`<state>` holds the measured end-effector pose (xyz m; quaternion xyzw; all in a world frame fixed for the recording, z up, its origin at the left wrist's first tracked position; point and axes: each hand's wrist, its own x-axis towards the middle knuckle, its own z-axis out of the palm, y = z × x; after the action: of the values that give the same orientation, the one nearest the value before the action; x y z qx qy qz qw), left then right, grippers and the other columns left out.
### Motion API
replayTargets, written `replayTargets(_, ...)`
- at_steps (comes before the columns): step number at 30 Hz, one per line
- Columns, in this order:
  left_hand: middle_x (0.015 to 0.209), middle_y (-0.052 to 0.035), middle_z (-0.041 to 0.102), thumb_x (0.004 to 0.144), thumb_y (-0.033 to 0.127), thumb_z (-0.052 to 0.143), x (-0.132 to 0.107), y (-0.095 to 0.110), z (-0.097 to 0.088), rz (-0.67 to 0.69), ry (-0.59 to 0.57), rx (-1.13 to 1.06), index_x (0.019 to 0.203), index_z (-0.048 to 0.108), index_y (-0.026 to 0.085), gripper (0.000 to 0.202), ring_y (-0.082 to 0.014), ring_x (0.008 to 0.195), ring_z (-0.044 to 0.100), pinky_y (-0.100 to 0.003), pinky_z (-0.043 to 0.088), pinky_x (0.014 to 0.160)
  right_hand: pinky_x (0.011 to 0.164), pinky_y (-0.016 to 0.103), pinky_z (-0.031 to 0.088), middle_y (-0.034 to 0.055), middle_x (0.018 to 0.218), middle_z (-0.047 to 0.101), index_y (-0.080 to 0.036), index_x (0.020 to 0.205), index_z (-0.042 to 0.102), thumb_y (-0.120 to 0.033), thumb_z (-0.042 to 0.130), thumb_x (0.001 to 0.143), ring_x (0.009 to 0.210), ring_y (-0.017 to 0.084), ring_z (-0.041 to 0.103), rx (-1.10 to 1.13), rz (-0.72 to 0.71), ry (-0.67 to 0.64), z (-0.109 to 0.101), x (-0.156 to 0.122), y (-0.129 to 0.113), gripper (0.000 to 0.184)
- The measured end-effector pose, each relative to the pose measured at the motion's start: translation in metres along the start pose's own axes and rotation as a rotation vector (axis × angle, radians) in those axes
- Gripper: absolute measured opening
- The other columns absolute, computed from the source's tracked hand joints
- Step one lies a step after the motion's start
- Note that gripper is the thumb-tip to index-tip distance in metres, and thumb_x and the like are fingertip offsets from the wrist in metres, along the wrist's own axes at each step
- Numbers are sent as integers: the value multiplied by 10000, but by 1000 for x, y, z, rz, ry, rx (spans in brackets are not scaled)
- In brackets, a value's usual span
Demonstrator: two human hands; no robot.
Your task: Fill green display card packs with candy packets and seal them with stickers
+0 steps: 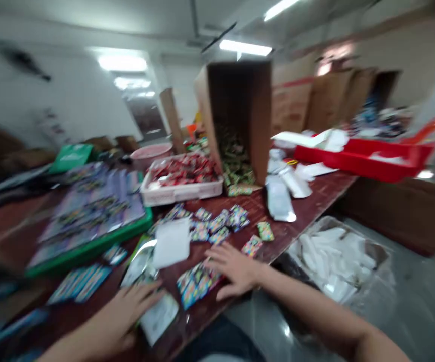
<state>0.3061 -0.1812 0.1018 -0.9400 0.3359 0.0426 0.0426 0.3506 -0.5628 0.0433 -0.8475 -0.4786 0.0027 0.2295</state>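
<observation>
My right hand [236, 269] has its fingers spread over the right end of a group of colourful small packets [198, 284] near the table's front edge. My left hand [134, 306] lies with fingers stretched out across a pale pouch [160, 317]; its thumb is hidden. Just beyond that hand are a shiny silvery-green pouch [138, 264] and a flat white card-like piece [172, 243]. Past my right fingertips, several dark patterned sachets [221, 223] are scattered. A yellow-green sachet [265, 231] and a pinkish one [252, 246] lie to their right.
A white basket of red packets [181, 191] and an upturned carton [260, 125] with green packets stand behind. At left is a green tray [89, 251] of purple packs, with blue packets [79, 282] before it. A red tray [383, 161] and a bin of white pieces [334, 256] are right.
</observation>
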Motion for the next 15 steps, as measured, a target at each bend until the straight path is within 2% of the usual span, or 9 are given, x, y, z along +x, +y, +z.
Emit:
replayTargets(1,1506,-28,530,659,124,707,-9,2,3,24,-121,-58,1451,495,428,874,-312,1343,523,-477,397,1113,1230,605,68,167,1657,268,-228,1581,330,-744,582,853,1539,346,201,-6,17,-25,5,2,3,927)
replayTargets(2,1555,-48,474,648,95,672,-13,3,5,21,-178,-88,1488,452,414,925,-325,1374,491,-485,368,1122,1231,607,62,166,1663,252,-226,1583,332,-747,562,863,1542,350,187,-13,24,-43,9,4,8,917)
replayTargets(5,1605,-84,394,690,43,597,-9,-2,9,15,-214,-68,1521,405,392,921,-331,1334,511,-471,359,1090,1236,600,84,160,1675,219,-229,1591,317,-744,537,878,1547,348,162,-24,-37,-89,20,18,18,907)
replayTargets(8,1563,-78,452,701,44,612,2,-1,7,55,-212,-55,1516,408,374,902,-310,1256,547,-434,356,1062,1230,603,128,157,1679,207,-240,1590,320,-774,530,859,1540,361,180,-30,-109,-133,25,34,12,929)
replayTargets(11,1418,-104,567,680,142,712,5,4,1,59,-208,-49,1468,475,307,839,-326,1239,534,-431,343,1060,1214,615,182,160,1673,225,-248,1593,315,-811,525,832,1514,389,242,-37,-148,-169,30,53,3,970)
replayTargets(15,1268,-141,585,627,396,820,-5,8,-1,-81,-199,-89,1388,522,206,839,-355,1156,543,-458,391,1009,1160,635,295,155,1636,326,-254,1581,341,-818,511,834,1461,412,335,-32,-155,-199,43,70,4,951)
